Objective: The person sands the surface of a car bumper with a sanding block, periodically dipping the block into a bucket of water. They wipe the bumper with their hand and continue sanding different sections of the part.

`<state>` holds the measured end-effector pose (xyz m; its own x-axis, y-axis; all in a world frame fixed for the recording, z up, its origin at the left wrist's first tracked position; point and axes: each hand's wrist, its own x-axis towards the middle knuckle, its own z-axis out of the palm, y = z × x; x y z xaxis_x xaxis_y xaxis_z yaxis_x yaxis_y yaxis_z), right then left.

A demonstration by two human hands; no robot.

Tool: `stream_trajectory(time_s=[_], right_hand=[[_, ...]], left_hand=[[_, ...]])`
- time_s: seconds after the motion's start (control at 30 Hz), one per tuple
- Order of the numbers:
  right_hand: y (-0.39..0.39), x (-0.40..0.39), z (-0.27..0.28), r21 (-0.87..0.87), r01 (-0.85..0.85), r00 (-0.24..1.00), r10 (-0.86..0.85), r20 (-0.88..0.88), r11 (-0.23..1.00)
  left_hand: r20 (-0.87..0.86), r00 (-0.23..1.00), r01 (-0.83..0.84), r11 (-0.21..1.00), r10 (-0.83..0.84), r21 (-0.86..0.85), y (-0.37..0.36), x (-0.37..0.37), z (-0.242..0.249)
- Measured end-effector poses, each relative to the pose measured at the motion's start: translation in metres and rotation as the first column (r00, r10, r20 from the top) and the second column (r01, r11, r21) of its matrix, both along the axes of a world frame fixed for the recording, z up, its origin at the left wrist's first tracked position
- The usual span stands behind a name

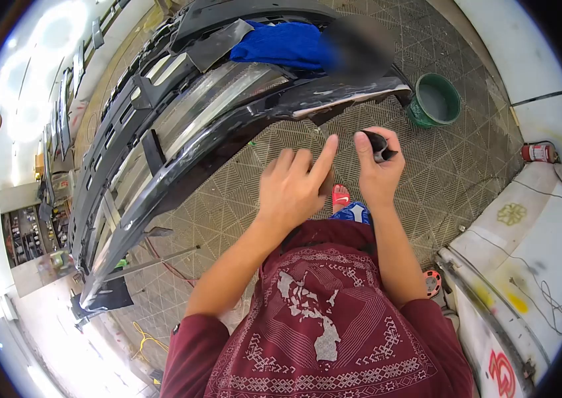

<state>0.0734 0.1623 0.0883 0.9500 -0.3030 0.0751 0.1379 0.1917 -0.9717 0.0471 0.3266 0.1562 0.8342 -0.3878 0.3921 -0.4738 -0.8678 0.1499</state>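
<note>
My feed is bright daylight, blown out to white glare around nine to eleven o'clock. Fisheye distortion bends the edges inside a black circular vignette. A blurred smudge sits at twelve o'clock; the glossy black plastic car bumper (181, 159) carries streaky reflections.

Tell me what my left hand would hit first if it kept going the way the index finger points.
Probably the edge of the black bumper. The left hand points up toward it, past the right hand beside it, though depth is unclear.

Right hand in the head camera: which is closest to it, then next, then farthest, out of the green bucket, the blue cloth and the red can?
From the right hand:
1. Green bucket, up and to its right on the floor.
2. Blue cloth, up and left, on the black bumper.
3. Red can, far right by the wall.
</note>
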Motion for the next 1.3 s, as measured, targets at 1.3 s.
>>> stream_trajectory(time_s=[1.3], right_hand=[[0.180,0.027,0.070,0.330,0.688,0.724,-0.634,-0.270,0.646]], left_hand=[[-0.181,0.886,0.421,0.904,-0.426,-0.067,0.184,0.043,0.125]])
